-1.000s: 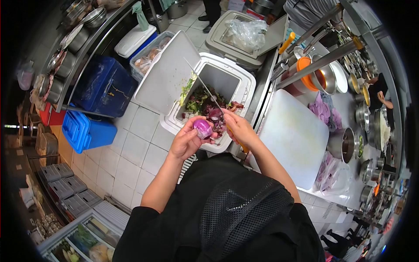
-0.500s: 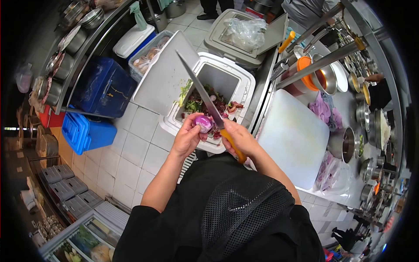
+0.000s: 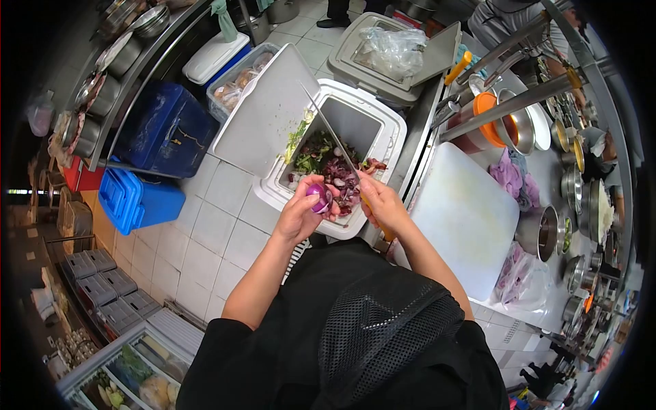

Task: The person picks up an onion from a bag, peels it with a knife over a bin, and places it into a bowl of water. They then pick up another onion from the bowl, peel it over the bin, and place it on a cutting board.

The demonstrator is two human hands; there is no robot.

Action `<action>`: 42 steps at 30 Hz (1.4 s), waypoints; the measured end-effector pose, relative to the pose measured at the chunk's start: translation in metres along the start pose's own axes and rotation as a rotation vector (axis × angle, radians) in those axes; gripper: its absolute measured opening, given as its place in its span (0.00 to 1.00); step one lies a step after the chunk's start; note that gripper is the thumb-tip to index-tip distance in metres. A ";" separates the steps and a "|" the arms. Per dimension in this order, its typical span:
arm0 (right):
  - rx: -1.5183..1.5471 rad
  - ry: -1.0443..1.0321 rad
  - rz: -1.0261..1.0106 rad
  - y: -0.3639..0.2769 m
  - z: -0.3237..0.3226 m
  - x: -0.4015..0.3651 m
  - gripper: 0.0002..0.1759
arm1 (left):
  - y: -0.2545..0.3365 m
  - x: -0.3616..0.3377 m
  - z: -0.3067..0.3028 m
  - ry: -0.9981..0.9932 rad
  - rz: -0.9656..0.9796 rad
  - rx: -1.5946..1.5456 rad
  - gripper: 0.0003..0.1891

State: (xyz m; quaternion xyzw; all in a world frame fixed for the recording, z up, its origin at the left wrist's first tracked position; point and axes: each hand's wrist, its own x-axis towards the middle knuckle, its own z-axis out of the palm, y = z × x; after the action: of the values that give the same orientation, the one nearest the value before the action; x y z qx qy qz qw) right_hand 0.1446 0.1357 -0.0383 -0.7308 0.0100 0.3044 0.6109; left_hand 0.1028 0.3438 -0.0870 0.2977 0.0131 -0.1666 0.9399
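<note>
My left hand (image 3: 299, 213) is closed round a purple onion (image 3: 320, 198), its glossy side facing up between thumb and fingers. In my right hand (image 3: 385, 205) is a long knife (image 3: 333, 132) with a yellow handle, mostly covered by my fingers. The blade points up and away, seen nearly edge-on, apart from the onion. Beneath both hands stands a white bin (image 3: 395, 130) with its lid (image 3: 263, 113) swung open to the left. Dark red peelings and green leaf scraps (image 3: 321, 156) lie inside it, and some green bits stick to the lid.
To the right, a white cutting board (image 3: 461, 219) lies on a steel counter with bowls, a pot (image 3: 538, 232) and plastic bags. A second lidded bin (image 3: 355, 51) stands beyond the open one. Blue bins (image 3: 140, 199) are at left. Another person's legs show at the top.
The knife has turned from showing its broad side to nearly edge-on, and its tip has moved right. The onion has rotated in my left hand. The view has shifted slightly.
</note>
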 end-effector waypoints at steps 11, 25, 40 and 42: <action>-0.387 -0.036 -0.307 0.004 0.025 -0.018 0.34 | -0.010 0.004 0.003 0.302 0.033 0.035 0.24; -0.708 0.015 -0.491 -0.003 0.042 -0.031 0.36 | -0.014 0.004 0.016 0.318 0.124 0.215 0.18; -0.289 -0.054 -0.289 -0.005 0.032 -0.021 0.27 | -0.018 0.001 0.022 0.373 0.234 0.392 0.20; -0.105 -0.098 -0.132 -0.017 0.025 -0.023 0.24 | -0.010 -0.002 0.026 0.307 0.210 0.391 0.13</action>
State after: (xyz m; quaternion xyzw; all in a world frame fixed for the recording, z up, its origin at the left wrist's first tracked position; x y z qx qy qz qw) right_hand 0.1214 0.1545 -0.0139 -0.7450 -0.0841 0.2990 0.5903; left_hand 0.0959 0.3222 -0.0714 0.4953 0.0919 -0.0206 0.8636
